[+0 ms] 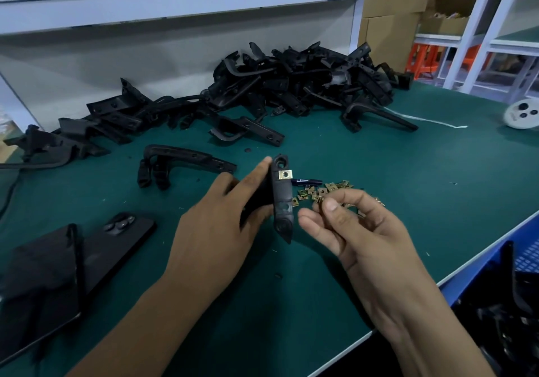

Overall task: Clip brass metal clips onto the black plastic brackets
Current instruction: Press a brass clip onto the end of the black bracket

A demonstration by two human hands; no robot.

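**Up close: 1 clip on the bracket, another between the fingers**

Here, over the green bench mat (379, 172), the left hand (215, 225) grips a black plastic bracket (281, 198) and holds it upright, fingers wrapped round its back edge and the thumb low on its side. 1 brass clip (285, 174) already sits on the bracket's upper part, just below the round hole at the top. The right hand (358, 230) is just beside the bracket, palm turned up, fingers curled, with thumb and forefinger pinching a second brass clip (320, 200); only a sliver of it shows. Behind the hands a loose scatter of brass clips (323, 191) lies on the mat, next to a dark pen-like item (306, 182). Further back a big heap of black brackets (291, 84) is piled against the wall, and 1 bracket (180, 163) lies alone nearer the hands. A black phone (96, 248) rests at the left. A blue crate (519, 289) holding black parts stands off the mat's right edge.
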